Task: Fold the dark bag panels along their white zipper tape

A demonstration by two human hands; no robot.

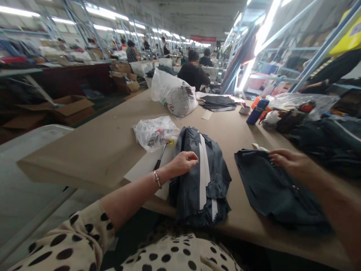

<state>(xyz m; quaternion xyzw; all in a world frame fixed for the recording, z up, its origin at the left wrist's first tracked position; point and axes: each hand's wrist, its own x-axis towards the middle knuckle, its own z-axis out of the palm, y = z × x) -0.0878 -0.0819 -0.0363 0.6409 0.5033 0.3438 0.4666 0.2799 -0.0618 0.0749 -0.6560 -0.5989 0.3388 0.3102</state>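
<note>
Dark fabric stack (pixel 200 177) under loosely curled left hand (pixel 184 162); right of stack, right hand (pixel 290 162) pinching flat dark piece (pixel 270 188).

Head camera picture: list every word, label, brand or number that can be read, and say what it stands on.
No text can be read in this view.
Red banner far down the hall: any lettering is too small to read.
Printed plastic bag on the table: dark print, blurred.
Yellow sign at upper right: no legible marks.
Blue bottle: no label readable.
</note>
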